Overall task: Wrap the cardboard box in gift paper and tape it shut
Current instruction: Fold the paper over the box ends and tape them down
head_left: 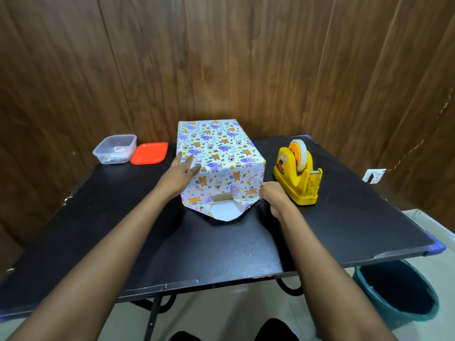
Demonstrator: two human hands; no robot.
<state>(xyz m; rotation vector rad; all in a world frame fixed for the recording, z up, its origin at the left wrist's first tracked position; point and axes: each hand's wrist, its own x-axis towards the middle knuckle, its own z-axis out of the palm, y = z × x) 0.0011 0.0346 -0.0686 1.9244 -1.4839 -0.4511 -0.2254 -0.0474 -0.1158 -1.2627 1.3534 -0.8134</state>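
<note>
A box (216,146) wrapped in white gift paper with cartoon animals stands at the middle of the black table (172,242). On its near end the paper (222,187) hangs down, with a gap showing bare cardboard (223,196) and a white flap (225,212) lying on the table. My left hand (183,169) lies flat with straight fingers on the box's near left top corner. My right hand (270,193) is at the near right corner, fingers curled on the paper's edge. A yellow tape dispenser (296,177) with a tape roll stands just right of the box.
At the far left of the table are a clear plastic container (115,149) and its orange lid (149,153). A teal bin (396,292) stands on the floor under the table's right corner. A wooden wall runs behind the table.
</note>
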